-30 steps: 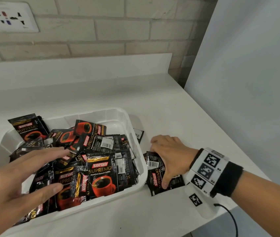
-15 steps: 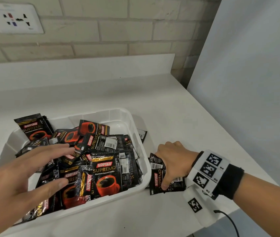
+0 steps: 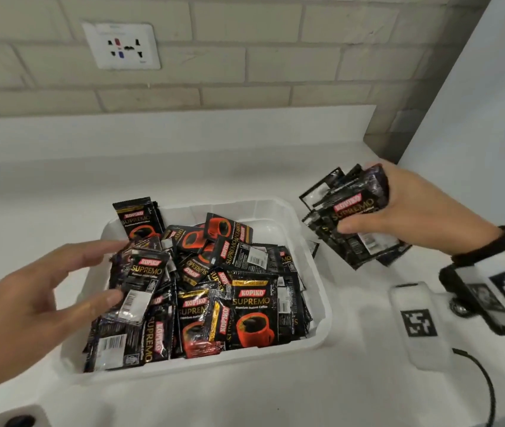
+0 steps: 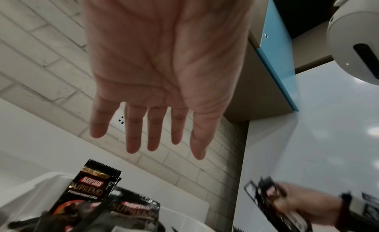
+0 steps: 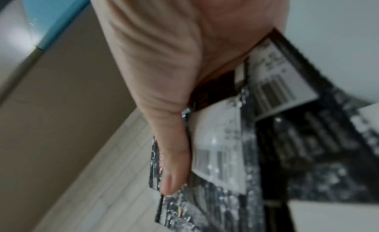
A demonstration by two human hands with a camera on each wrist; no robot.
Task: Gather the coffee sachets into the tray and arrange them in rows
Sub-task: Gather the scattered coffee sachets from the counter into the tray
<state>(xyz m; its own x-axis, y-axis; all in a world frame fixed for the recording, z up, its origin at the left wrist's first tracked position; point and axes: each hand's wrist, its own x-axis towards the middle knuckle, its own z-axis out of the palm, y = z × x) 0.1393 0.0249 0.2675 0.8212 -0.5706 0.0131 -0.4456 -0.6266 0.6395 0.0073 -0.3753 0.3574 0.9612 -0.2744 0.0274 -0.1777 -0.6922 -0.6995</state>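
The right hand (image 3: 411, 208) grips a fanned bundle of sachets (image 3: 349, 217) in the air just past the tray's (image 3: 312, 343) right rim; the left hand (image 3: 29, 297) hovers with fingers spread over the jumbled heap (image 3: 214, 288) at the tray's left side. The tray lies to the bundle's left, nearest the right hand.

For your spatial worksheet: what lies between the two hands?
In the head view, the tray heaped with sachets lies between the left hand and the right hand.
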